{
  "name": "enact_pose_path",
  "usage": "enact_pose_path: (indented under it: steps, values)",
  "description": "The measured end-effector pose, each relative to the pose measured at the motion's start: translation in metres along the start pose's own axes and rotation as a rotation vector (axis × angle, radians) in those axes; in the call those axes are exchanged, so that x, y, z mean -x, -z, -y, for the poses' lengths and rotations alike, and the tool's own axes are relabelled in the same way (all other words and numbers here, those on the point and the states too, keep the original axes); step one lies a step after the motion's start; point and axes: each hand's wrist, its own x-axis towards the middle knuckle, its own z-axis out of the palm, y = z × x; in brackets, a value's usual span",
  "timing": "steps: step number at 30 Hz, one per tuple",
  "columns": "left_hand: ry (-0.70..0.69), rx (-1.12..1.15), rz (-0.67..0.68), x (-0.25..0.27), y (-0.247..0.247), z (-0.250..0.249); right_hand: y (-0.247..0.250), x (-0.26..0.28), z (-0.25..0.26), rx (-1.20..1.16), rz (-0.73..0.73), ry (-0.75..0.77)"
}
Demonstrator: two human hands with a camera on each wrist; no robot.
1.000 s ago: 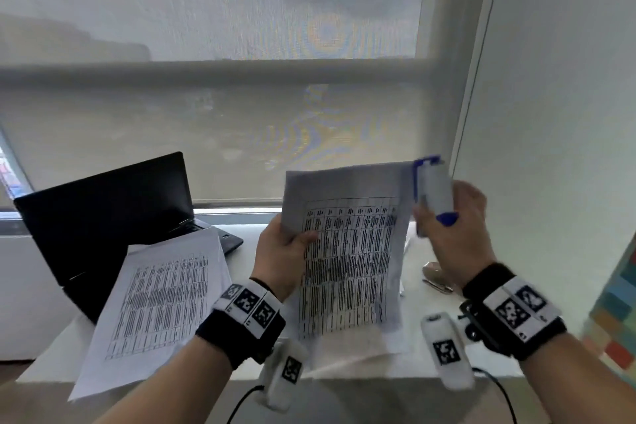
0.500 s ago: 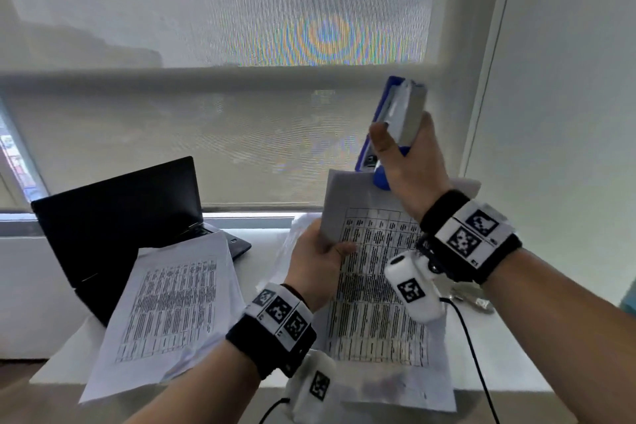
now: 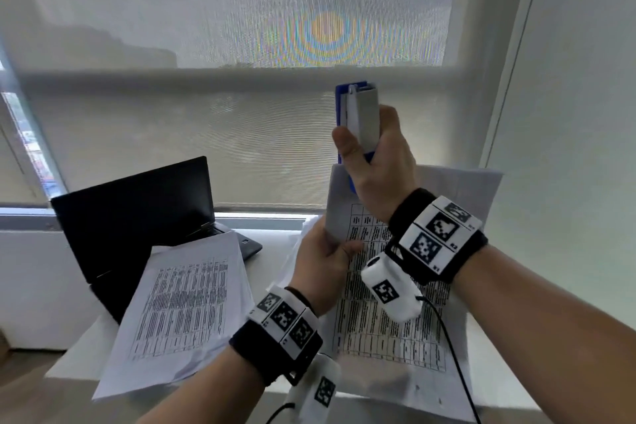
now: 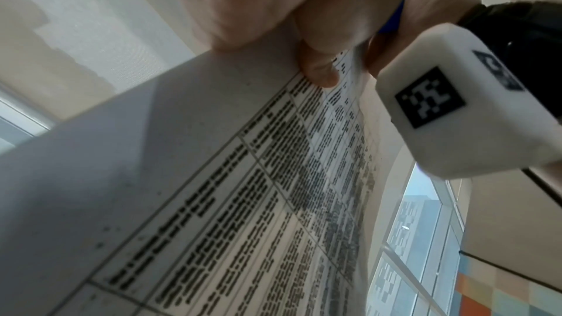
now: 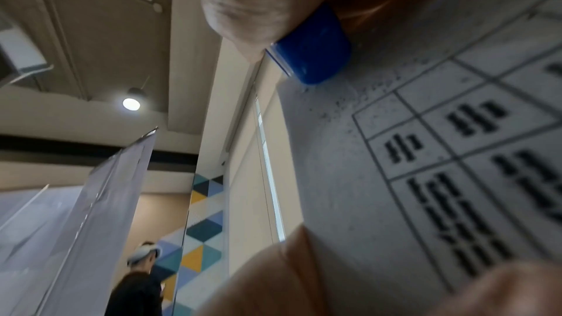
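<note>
Since a second ago the right hand [image 3: 378,175] has carried the stapler [image 3: 361,117] from the upper right corner of the printed sheets [image 3: 378,330] to their upper left corner, and it now stands nearly upright. Fingers and thumb are wrapped round its lower half, its blue end at the paper's top edge; whether it bites the paper cannot be told. The left hand [image 3: 321,272] pinches the sheets at their left edge, thumb on the front, holding them raised over the white table [image 3: 272,251]. The stapler has a matt grey metal top on a blue plastic body. The sheets are thin and limp, printed with a ruled grid. Another paper stack [image 3: 186,303] leans on a black laptop [image 3: 137,210].
</note>
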Motion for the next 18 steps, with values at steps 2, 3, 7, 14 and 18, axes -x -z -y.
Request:
enact_pose_path:
  steps: [2,3,7,14,18]
  values:
    - [0.001,0.010,0.008,0.001,0.003,0.004,-0.005,-0.001,-0.003,-0.031,-0.041,-0.011]
    - [-0.001,-0.001,0.015,0.002,0.004,0.005,-0.007,0.000,-0.003,-0.037,-0.051,-0.011]
    - [0.013,0.009,0.035,0.002,0.009,0.010,-0.016,0.001,-0.007,-0.062,-0.014,-0.055]
    - [0.267,-0.136,-0.090,-0.016,0.048,0.049,-0.013,-0.002,-0.043,-0.160,0.042,-0.186]
    - [0.350,-0.360,-0.175,-0.034,0.109,0.072,0.000,0.018,-0.097,-0.031,0.130,-0.358]
